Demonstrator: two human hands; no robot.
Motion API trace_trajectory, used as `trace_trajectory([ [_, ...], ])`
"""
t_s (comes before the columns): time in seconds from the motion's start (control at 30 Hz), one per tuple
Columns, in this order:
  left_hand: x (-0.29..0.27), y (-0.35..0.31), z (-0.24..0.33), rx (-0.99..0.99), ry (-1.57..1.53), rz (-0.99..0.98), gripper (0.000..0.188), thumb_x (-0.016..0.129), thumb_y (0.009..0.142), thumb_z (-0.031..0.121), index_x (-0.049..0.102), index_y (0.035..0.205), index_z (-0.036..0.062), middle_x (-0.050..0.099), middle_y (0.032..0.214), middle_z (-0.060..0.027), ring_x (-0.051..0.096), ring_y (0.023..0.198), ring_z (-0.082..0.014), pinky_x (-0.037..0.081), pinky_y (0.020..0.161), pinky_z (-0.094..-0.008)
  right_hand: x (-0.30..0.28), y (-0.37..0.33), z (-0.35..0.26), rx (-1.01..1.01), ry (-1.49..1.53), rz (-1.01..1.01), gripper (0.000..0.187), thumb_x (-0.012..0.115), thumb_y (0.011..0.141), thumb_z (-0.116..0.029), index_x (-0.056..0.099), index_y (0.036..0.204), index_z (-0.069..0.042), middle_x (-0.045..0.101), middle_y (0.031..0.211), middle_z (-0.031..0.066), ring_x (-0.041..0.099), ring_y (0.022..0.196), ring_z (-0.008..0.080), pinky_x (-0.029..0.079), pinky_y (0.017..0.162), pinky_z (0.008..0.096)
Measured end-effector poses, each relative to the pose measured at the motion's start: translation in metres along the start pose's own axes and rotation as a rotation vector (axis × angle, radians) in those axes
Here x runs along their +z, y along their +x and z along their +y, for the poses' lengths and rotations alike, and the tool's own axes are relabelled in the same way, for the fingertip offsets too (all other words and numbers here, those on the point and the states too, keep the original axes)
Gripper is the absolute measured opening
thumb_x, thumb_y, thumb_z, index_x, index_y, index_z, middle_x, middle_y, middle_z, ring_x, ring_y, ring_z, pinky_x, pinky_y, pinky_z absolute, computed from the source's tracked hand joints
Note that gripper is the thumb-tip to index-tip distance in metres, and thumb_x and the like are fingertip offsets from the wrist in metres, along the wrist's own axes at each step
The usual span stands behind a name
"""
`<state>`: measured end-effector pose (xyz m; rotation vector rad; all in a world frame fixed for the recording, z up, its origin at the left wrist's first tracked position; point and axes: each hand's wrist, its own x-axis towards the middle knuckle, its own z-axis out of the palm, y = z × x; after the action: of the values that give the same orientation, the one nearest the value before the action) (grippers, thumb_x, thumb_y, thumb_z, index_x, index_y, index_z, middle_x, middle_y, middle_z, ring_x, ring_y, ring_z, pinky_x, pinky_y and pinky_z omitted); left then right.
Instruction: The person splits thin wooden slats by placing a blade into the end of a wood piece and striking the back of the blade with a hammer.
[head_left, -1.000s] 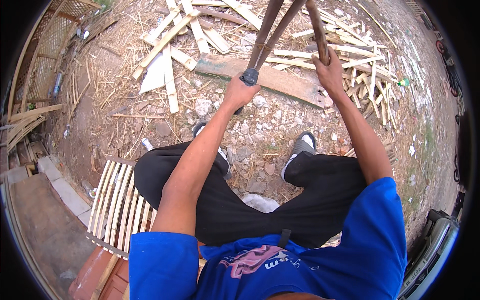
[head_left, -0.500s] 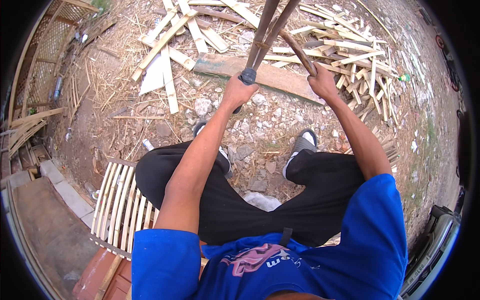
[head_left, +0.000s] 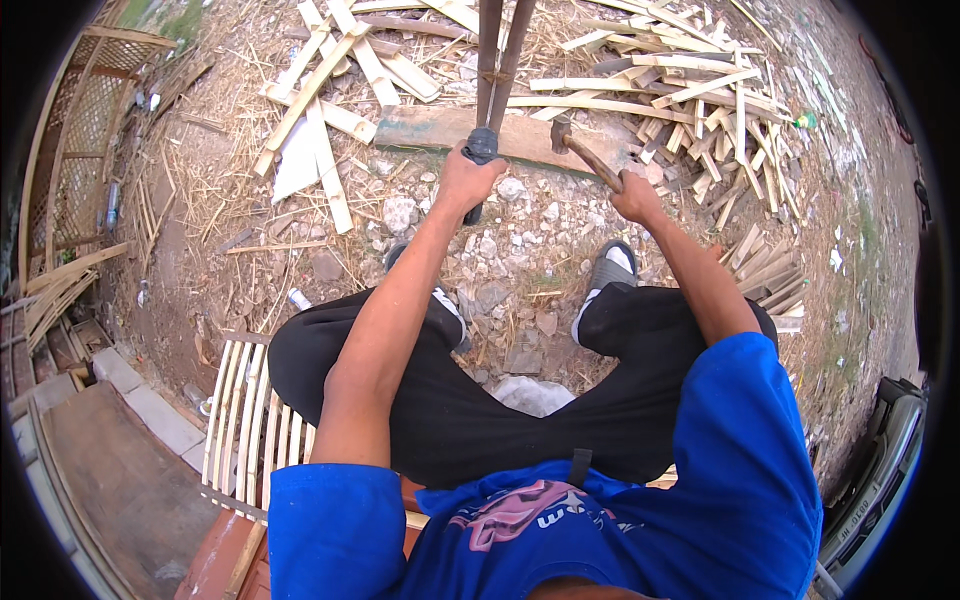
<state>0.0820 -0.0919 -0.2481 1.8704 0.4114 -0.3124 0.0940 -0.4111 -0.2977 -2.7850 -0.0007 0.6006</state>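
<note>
My left hand is closed around a black-wrapped grip at the near end of two long dark bars. The bars run side by side away from me past the top edge, bound together with a wire-like tie. What lies inside the black wrapping is hidden. My right hand grips the wooden handle of a hammer. Its dark head is to the right of the bars, apart from them, above a thick weathered plank on the ground.
Wood strips lie crossed at far left, and a larger heap of slats at far right. A slatted wooden panel is beside my left knee. Stones and straw cover the ground between my feet. A vehicle stands at lower right.
My right hand has drawn the hammer back toward me and away from the bars, bringing its head into sight. The bars have swung slightly left; my left hand keeps its hold.
</note>
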Motion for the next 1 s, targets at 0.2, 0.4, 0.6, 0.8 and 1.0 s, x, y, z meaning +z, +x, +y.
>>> trace_trajectory([
  [0.2, -0.006, -0.006, 0.016, -0.092, -0.158, -0.009, 0.02, 0.071, 0.074, 0.016, 0.057, 0.082, 0.0035, 0.057, 0.065, -0.0033, 0.053, 0.051, -0.0133, 0.045, 0.05, -0.0298, 0.105, -0.019, -0.005, 0.108, 0.265, -0.016, 0.039, 0.062, 0.076, -0.021, 0.059, 0.107, 0.002, 0.065, 0.102, 0.0293, 0.062, 0.1, 0.0453, 0.048, 0.09, 0.0491],
  [0.4, -0.016, -0.009, 0.023, -0.138, -0.21, -0.018, 0.016, 0.068, 0.08, 0.015, 0.057, 0.073, 0.0057, 0.054, 0.061, -0.0006, 0.051, 0.048, -0.0102, 0.042, 0.047, -0.0269, 0.116, -0.008, -0.002, 0.205, 0.438, -0.033, 0.044, 0.068, 0.078, -0.026, 0.058, 0.109, 0.003, 0.066, 0.094, 0.0286, 0.064, 0.093, 0.0437, 0.05, 0.083, 0.0494],
  [0.6, 0.0, -0.016, 0.025, -0.122, -0.196, -0.056, 0.024, 0.075, 0.078, 0.021, 0.057, 0.074, 0.0063, 0.056, 0.065, -0.0008, 0.054, 0.055, -0.011, 0.045, 0.056, -0.0291, 0.085, -0.018, -0.024, 0.178, 0.224, 0.139, 0.062, 0.065, 0.085, -0.048, 0.053, 0.117, 0.003, 0.063, 0.105, 0.0308, 0.062, 0.103, 0.0426, 0.048, 0.087, 0.0491],
  [0.8, 0.019, -0.02, 0.008, 0.078, -0.164, -0.079, 0.062, 0.082, 0.071, 0.016, 0.042, 0.116, 0.0007, 0.058, 0.099, -0.0111, 0.059, 0.083, -0.0161, 0.051, 0.072, -0.0315, -0.008, -0.031, -0.162, -0.019, 1.1, -0.326, 0.071, 0.06, 0.087, -0.059, 0.055, 0.128, -0.001, 0.063, 0.118, 0.0154, 0.06, 0.102, 0.025, 0.044, 0.092, 0.0344],
  [1.0, -0.011, -0.026, 0.018, 0.155, 0.116, -0.407, 0.097, 0.085, 0.067, 0.022, 0.029, 0.143, -0.0033, 0.044, 0.138, -0.0268, 0.05, 0.125, -0.0295, 0.045, 0.101, -0.0365, 0.022, -0.014, -0.155, -0.088, 1.414, -0.328, 0.032, 0.072, 0.08, -0.024, 0.067, 0.101, -0.001, 0.069, 0.092, 0.0079, 0.066, 0.083, 0.0154, 0.052, 0.075, 0.0298],
])
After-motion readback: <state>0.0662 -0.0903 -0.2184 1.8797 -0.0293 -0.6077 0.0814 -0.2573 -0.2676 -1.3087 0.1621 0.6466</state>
